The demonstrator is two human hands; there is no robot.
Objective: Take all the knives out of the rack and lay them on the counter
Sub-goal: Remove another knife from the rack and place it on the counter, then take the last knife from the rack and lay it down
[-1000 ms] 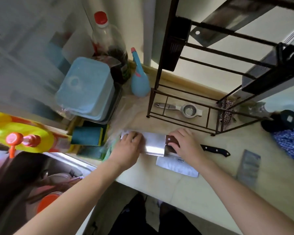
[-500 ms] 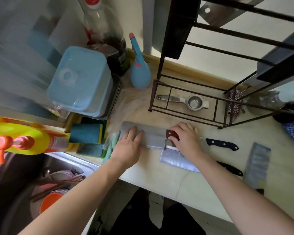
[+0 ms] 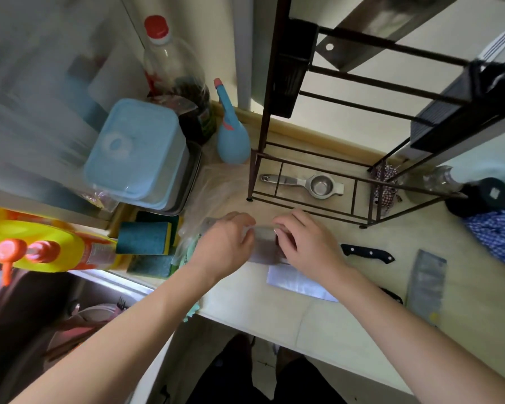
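Observation:
A steel cleaver (image 3: 264, 243) lies on the beige counter (image 3: 347, 330) in front of the dark metal rack (image 3: 303, 201). My left hand (image 3: 225, 247) has its fingers curled on the blade's left part. My right hand (image 3: 306, 243) covers the handle end and grips it. A second cleaver blade (image 3: 299, 282) lies flat just below my right wrist. To the right lie a black-handled knife (image 3: 367, 253) and a third broad blade (image 3: 427, 284). High in the rack one cleaver blade with a hole (image 3: 359, 36) still hangs.
A metal squeezer (image 3: 306, 183) lies under the rack. Left of my hands are sponges (image 3: 144, 242), a blue lidded box (image 3: 137, 150), a blue spray bottle (image 3: 232, 135) and a dark bottle (image 3: 175, 77). The sink (image 3: 70, 310) is at lower left. A blue cloth (image 3: 496, 234) lies at right.
My left hand has slid right along the blade, so both hands now sit closer together over the cleaver. The cleaver stays on the counter in front of the rack.

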